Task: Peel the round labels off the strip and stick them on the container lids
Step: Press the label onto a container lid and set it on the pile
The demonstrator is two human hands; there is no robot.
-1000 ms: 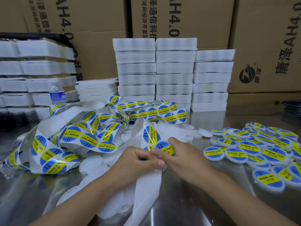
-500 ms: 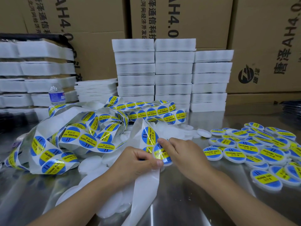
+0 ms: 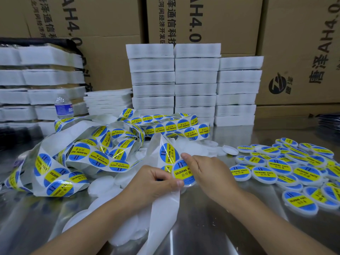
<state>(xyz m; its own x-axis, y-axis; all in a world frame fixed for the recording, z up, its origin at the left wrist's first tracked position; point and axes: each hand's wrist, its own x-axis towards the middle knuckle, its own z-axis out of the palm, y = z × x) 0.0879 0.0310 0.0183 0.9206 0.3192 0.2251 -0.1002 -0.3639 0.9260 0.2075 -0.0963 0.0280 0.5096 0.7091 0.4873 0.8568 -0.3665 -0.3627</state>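
A long white backing strip [image 3: 165, 208] with round blue-and-yellow "SOLDERING PASTE" labels lies tangled across the left of the table [image 3: 82, 157]. My left hand [image 3: 152, 183] pinches the strip just below its remaining labels. My right hand [image 3: 211, 173] holds one round label [image 3: 181, 173] by its edge, face up, right beside the left thumb. A white rim shows under that label; whether a lid sits beneath it I cannot tell. Blank white lids [image 3: 103, 184] lie under and around my hands. Several labelled lids [image 3: 287, 168] are heaped at the right.
The shiny metal table [image 3: 220, 227] reflects light. Stacks of white foam trays [image 3: 195, 80] stand at the back centre, more stacks [image 3: 36, 76] at the left. A water bottle [image 3: 63, 105] stands behind the strip pile. Cardboard boxes [image 3: 202, 19] form the back wall.
The label in my right hand has come down and turned face up, away from the strip. My left hand has kept its grip on the strip in nearly the same place.
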